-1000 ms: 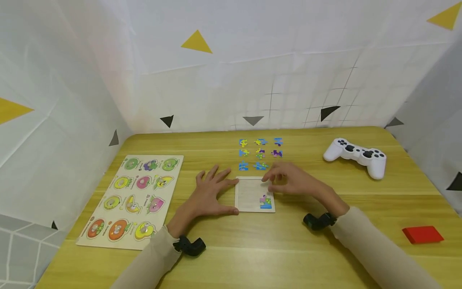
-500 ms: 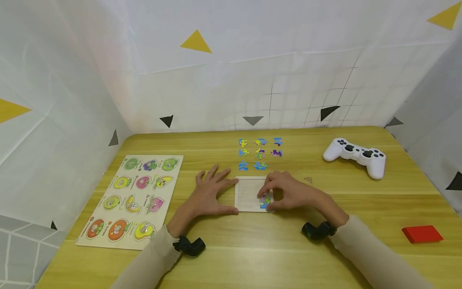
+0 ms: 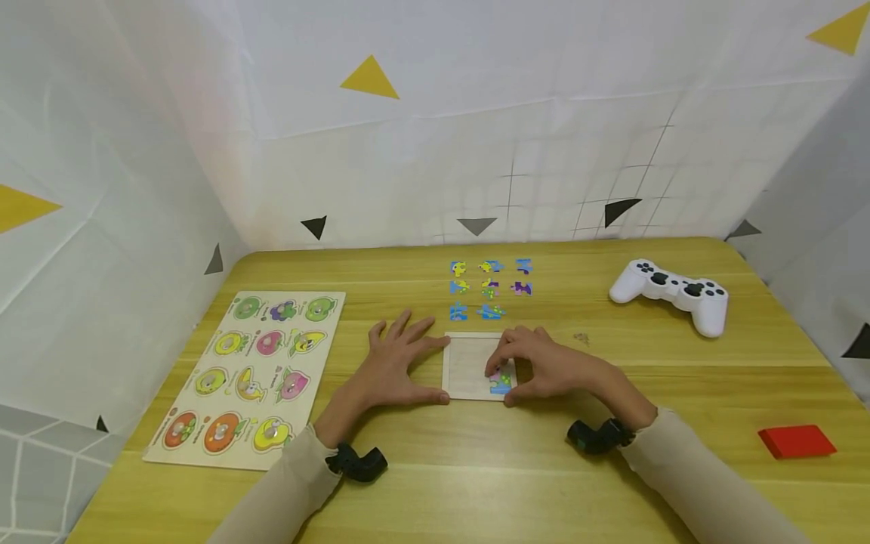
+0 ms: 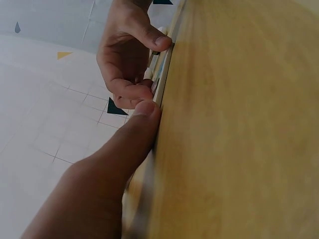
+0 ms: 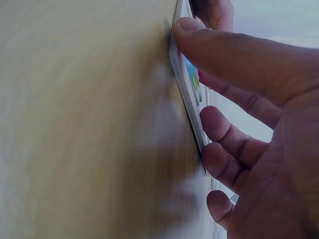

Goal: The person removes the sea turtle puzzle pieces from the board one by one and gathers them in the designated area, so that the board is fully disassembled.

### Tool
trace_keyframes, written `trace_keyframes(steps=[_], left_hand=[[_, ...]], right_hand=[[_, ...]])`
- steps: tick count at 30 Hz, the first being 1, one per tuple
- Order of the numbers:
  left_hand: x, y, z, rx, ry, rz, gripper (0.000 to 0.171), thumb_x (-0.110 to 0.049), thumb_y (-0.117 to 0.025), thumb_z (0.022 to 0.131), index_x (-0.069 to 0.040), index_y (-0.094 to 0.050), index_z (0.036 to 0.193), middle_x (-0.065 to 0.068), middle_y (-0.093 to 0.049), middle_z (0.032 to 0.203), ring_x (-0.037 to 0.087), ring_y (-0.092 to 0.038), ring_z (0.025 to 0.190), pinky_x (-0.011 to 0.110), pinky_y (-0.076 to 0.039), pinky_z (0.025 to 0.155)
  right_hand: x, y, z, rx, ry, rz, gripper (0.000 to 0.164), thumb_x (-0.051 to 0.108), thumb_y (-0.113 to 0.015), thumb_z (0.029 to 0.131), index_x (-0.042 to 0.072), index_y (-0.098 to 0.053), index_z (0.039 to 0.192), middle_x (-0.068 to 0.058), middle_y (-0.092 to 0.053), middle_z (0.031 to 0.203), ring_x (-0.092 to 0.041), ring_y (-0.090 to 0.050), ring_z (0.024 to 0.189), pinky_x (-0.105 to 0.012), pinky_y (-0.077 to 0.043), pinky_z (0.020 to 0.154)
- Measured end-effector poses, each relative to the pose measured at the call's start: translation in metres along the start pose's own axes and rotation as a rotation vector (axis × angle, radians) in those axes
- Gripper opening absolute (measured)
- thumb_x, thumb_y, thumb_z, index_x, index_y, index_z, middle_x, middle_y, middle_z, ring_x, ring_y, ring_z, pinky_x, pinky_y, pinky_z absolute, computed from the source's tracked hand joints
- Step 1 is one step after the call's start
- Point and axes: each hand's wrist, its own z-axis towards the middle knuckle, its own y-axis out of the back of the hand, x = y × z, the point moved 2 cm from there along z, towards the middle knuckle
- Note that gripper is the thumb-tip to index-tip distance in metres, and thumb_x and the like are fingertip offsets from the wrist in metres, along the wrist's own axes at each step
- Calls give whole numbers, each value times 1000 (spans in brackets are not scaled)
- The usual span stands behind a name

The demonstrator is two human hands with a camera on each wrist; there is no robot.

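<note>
In the head view, a small square wooden puzzle tray (image 3: 469,367) lies on the table with a pink, green and blue jigsaw piece (image 3: 501,381) in its near right corner. My left hand (image 3: 399,366) is spread flat at the tray's left side, index finger and thumb at its two left corners. My right hand (image 3: 549,368) curls over the right side: the index fingertip presses the piece's left edge, and the thumb (image 5: 214,42) rests on the tray's near rim in the right wrist view. Several loose jigsaw pieces (image 3: 491,311) lie in rows just beyond the tray.
A wooden fruit peg puzzle board (image 3: 309,378) lies at the left. A white game controller (image 3: 669,291) sits at the back right, and a red block (image 3: 797,440) is near the right edge. White cloth (image 3: 408,166) hangs behind the table (image 3: 476,483).
My right hand has come down and nearer from the tray's upper right side onto the jigsaw piece, with the thumb at the near rim. The left hand stays in place.
</note>
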Motion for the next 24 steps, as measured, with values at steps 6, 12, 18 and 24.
trace_keyframes(steps=[6, 12, 18, 24], left_hand=[[-1, 1, 0, 0, -3, -3, 89, -83, -67, 71, -43, -49, 148, 0, -34, 166, 42, -19, 157, 69, -15, 112], [-1, 1, 0, -3, -6, 8, 89, -82, -68, 71, -43, -49, 149, 0, -35, 166, 42, -19, 156, 69, -16, 112], [-2, 2, 0, -7, -12, 13, 89, -81, -69, 71, -42, -50, 148, 2, -36, 166, 42, -21, 156, 69, -17, 112], [-2, 1, 0, -5, -10, 14, 89, -82, -68, 71, -41, -50, 149, 2, -35, 166, 43, -21, 156, 69, -17, 112]], right_hand=[[1, 0, -1, 7, -25, 37, 38, 34, -88, 78, 28, -72, 112, 10, -63, 106, -10, -51, 100, -38, -27, 86], [1, 0, 0, 18, -40, 47, 38, 34, -88, 79, 30, -71, 113, 14, -65, 104, -8, -52, 97, -38, -28, 86], [0, 0, 0, 26, -40, 52, 38, 34, -88, 78, 30, -73, 113, 15, -67, 104, -7, -54, 99, -38, -28, 87], [-1, 0, 0, 24, -37, 62, 36, 33, -88, 80, 30, -74, 113, 15, -67, 102, -7, -54, 97, -37, -29, 87]])
